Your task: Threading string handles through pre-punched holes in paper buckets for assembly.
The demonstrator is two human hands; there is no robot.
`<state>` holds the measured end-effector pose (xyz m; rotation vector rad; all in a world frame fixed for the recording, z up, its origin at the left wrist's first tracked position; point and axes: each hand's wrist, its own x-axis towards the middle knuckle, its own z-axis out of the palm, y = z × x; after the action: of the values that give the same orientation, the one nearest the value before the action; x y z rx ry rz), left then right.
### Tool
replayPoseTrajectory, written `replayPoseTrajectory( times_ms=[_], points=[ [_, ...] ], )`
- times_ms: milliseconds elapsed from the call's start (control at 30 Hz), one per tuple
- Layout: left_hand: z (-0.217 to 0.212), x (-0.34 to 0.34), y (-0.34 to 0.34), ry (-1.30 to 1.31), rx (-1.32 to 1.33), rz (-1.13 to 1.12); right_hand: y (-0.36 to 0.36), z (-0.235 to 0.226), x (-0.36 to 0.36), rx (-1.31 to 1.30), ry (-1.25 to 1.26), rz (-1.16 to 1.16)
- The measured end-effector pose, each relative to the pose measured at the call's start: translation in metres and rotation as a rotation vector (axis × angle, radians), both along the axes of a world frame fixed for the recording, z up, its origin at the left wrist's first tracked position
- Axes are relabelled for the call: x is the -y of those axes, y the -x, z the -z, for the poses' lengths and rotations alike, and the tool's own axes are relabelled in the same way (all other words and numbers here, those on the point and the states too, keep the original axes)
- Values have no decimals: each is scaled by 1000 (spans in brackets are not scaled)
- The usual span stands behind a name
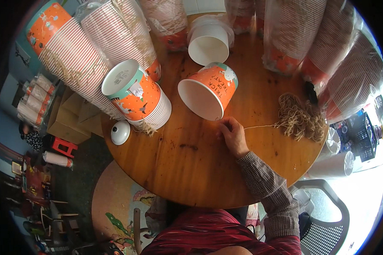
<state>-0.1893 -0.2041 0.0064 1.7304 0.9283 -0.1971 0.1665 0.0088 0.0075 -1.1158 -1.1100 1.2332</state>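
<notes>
My right hand [234, 135] reaches over the wooden table with its fingers closed in a pinch. A strand of twine [261, 126] runs from those fingers to a tangled heap of tan twine [301, 117] at the right. Just beyond the fingertips, an orange paper bucket [225, 87] with a ghost print lies tilted, its white mouth turned to the lower left. The fingers are close to its rim; whether they touch it I cannot tell. My left hand is not in view.
An upside-down stack of printed buckets [142, 100] stands at the left, beside a white lid-like knob [120, 132]. A white bucket [209, 47] lies behind. Tall plastic-wrapped bucket stacks [294, 34] line the far edge. A grey chair [327, 221] is at the lower right.
</notes>
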Motion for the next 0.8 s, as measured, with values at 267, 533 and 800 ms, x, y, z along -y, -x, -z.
replayPoseTrajectory(
  times_ms=[267,533,800],
  points=[
    [-9,-12,0,80,-10,58,-9,2,-4,15,17,41],
    [-32,-5,16,171,-43,92,-27,8,-9,352,-244,343],
    [-39,-3,19,258,-27,216,-33,16,-10,390,-211,402]
  ],
)
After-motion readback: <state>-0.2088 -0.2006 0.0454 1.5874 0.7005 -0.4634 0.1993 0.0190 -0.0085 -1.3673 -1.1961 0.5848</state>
